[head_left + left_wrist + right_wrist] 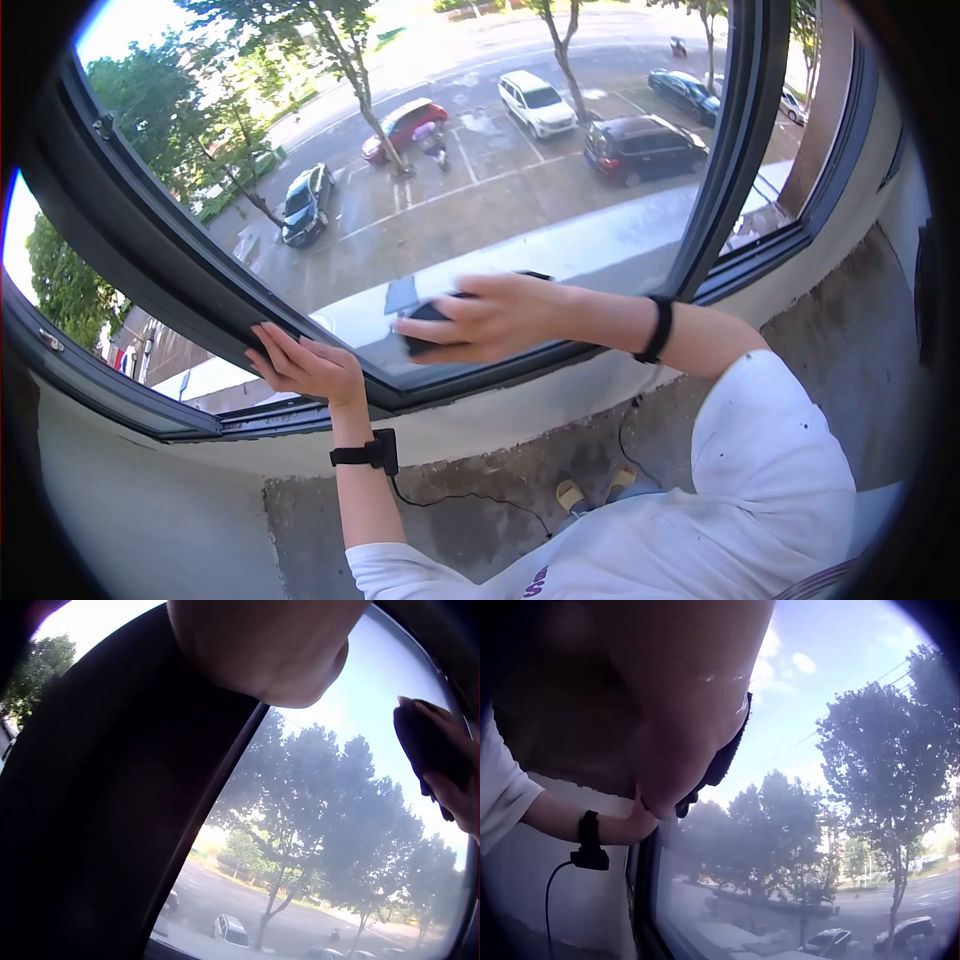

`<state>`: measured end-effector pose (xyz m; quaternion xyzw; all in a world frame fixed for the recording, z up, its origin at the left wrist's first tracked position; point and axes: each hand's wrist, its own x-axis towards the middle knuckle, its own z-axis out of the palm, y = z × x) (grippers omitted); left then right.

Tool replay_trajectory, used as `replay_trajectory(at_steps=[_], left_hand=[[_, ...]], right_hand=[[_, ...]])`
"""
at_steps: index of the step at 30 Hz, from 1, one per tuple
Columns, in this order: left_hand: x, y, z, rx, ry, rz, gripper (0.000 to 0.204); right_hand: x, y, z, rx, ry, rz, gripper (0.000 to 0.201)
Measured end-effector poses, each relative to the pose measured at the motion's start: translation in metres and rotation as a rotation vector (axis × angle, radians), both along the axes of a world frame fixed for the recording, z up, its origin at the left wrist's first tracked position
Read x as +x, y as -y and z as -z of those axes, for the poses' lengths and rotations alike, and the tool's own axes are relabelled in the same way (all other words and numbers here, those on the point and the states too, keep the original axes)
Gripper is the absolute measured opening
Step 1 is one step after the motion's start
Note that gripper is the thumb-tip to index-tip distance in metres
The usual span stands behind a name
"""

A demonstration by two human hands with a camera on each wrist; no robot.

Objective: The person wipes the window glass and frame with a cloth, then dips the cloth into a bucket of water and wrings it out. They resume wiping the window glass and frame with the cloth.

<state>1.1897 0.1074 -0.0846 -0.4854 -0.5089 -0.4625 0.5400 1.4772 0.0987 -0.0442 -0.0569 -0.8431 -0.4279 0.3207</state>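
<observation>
A tilted dark-framed window sash (190, 240) spans the head view. My left hand (305, 368) grips its lower left edge, fingers against the dark frame. To the right of it, my right hand (495, 318) holds a dark cloth (425, 315) at the lower part of the glass (480, 235), fingers spread over it. The left wrist view shows the cloth (424, 746) under the right hand (459, 780) at the right side of the pane. In the right wrist view the right hand (679, 727) hides most of the cloth (731, 754).
Below the window runs a pale wall (480, 425) above a stained floor (470, 500), where two feet in yellow slippers (570, 494) stand. A thin black cable (470, 496) hangs from the left wrist. Parked cars (540, 103) and trees are outside.
</observation>
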Motion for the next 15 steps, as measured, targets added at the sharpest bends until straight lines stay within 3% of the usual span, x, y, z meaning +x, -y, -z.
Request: replay_trajectory(at_steps=[2, 3, 4, 5, 6, 8, 10, 13, 14, 15], left_hand=[[-0.003, -0.004, 0.004, 0.015, 0.000, 0.026, 0.045], [-0.002, -0.006, -0.001, 0.026, 0.013, 0.020, 0.045], [0.000, -0.005, -0.005, 0.044, -0.004, 0.040, 0.045], [0.001, -0.001, -0.001, 0.048, -0.017, 0.056, 0.046], [-0.002, -0.001, 0.003, -0.009, 0.023, 0.013, 0.046], [0.000, -0.001, 0.000, 0.001, 0.013, 0.023, 0.047], [0.001, -0.001, -0.001, -0.004, 0.008, 0.035, 0.047], [-0.002, -0.004, 0.001, 0.003, 0.010, 0.011, 0.048], [-0.003, -0.004, 0.002, 0.006, 0.018, 0.011, 0.049], [-0.002, -0.003, 0.001, -0.011, 0.025, 0.020, 0.048]], right_hand=[[0.067, 0.010, 0.002, 0.018, 0.126, 0.073, 0.044], [0.105, 0.018, -0.013, 0.053, 0.207, 0.144, 0.026], [0.134, 0.015, -0.032, 0.137, 0.182, 0.153, 0.024], [0.158, 0.024, -0.055, -0.005, 0.086, 0.289, 0.028], [0.168, 0.029, -0.105, -0.020, 0.066, 0.501, 0.047], [0.197, 0.010, -0.177, 0.395, -0.145, 0.398, 0.035], [0.170, 0.031, -0.201, 0.237, -0.435, 0.383, 0.063], [0.111, -0.002, -0.220, 0.490, -0.771, 0.074, 0.060], [0.079, -0.044, -0.190, -0.300, -0.899, 0.262, 0.034], [0.055, -0.020, -0.175, -0.417, -0.860, -0.021, 0.041]])
